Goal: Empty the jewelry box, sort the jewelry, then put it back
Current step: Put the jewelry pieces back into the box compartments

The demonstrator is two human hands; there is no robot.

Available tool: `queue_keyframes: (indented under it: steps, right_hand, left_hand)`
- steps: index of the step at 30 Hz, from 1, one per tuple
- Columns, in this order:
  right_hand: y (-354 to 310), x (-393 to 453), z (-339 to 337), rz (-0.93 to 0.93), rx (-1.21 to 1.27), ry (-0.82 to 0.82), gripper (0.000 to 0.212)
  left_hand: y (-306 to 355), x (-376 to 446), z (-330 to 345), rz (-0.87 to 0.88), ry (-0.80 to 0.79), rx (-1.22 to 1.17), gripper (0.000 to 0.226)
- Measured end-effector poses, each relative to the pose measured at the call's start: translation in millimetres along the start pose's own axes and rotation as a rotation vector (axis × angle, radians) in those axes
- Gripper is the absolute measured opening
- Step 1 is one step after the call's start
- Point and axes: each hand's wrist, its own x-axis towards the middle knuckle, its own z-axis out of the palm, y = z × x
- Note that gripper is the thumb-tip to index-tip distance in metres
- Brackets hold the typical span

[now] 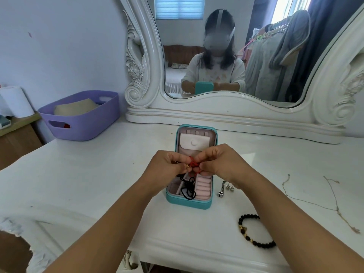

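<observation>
- The white desk [82, 174] carries everything; a carved white mirror [226, 115] stands along its back edge.
- A purple basket [82, 123] sits at the back left corner.
- The teal jewelry box [189, 202] lies open mid-desk, lid leaning toward the back edge; a black cord [188, 189] is coiled in its pink tray.
- Left hand [167, 166] and right hand [218, 164] are raised over the box, fingertips pinched together on a red string bracelet [194, 164] with a small gold charm.
- A black bead bracelet [254, 231] lies near the front edge, right of the box.
- A thin chain [332, 196] trails toward the right edge.
- A silver piece [221, 189] and two small studs [230, 187] lie just beside the box's right wall.
</observation>
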Motion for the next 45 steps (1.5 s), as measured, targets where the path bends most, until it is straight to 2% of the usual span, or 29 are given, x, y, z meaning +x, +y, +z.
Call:
queue_keyframes:
  steps: [5, 11, 15, 20, 25, 28, 30, 33, 36, 40, 45]
  right_hand:
    - [6.7, 2.4, 8.6, -0.073, -0.101, 0.156, 0.018]
    - [10.0, -0.3, 18.4, -0.192, -0.359, 0.165, 0.018]
    - [2.2, -1.9, 10.6, -0.157, -0.353, 0.084, 0.028]
    - [-1.9, -1.0, 0.7, -0.113, -0.296, -0.033, 0.028]
    - [4.1, 2.5, -0.3, -0.173, -0.353, 0.106, 0.022]
    - [3.2, 2.7, -7.5, -0.178, -0.315, 0.148, 0.030]
    - [1.9, 2.2, -11.4, -0.179, -0.288, 0.145, 0.035]
    - [2.1, -0.6, -13.0, -0.149, -0.324, 0.091, 0.027]
    - [6.7, -0.6, -8.3, -0.108, -0.411, 0.051, 0.014]
    - [10.6, 1.5, -3.0, -0.130, -0.405, 0.055, 0.011]
    - [13.6, 7.2, -0.1, -0.153, -0.429, 0.103, 0.008]
  left_hand:
    - [-5.2, 1.7, -1.7, 0.104, 0.105, 0.091, 0.021]
    - [-8.6, 0.7, 1.3, 0.149, 0.105, 0.189, 0.024]
    - [-7.7, 2.4, 0.8, 0.163, 0.055, 0.227, 0.028]
    - [-9.1, 5.5, 1.0, 0.145, 0.016, 0.282, 0.029]
    - [-8.1, 7.9, 1.2, 0.146, -0.063, 0.341, 0.028]
    - [-5.9, 9.0, 0.3, 0.191, -0.095, 0.478, 0.012]
    - [-1.9, 9.8, -0.2, 0.205, -0.150, 0.584, 0.011]
    - [4.0, 9.1, -0.2, 0.152, -0.195, 0.546, 0.022]
    - [6.7, 6.3, 1.4, 0.120, -0.163, 0.458, 0.014]
    - [5.3, 7.7, 6.2, 0.104, -0.097, 0.478, 0.031]
    - [1.8, 10.9, 8.6, 0.120, 0.005, 0.410, 0.018]
